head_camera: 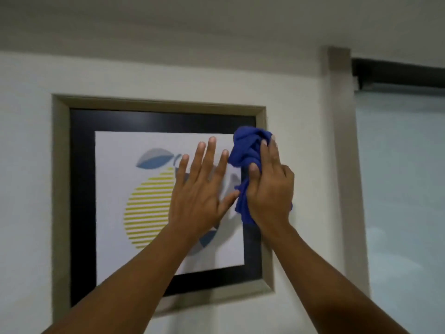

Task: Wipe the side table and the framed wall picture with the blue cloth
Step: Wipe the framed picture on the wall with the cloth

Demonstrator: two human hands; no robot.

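1. A single head-worn wide-angle camera looked forward and slightly upward at a wall (29,165).
2. It sat close, at arm's reach of a framed picture (154,120) filling the centre.
3. The ceiling (216,20) crossed the top edge.

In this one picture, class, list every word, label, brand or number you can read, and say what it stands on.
None: no text can be read anywhere.
framed wall picture: only a striped yellow circle and leaf shapes, no lettering.
blue cloth, held by the right hand: no tag visible.
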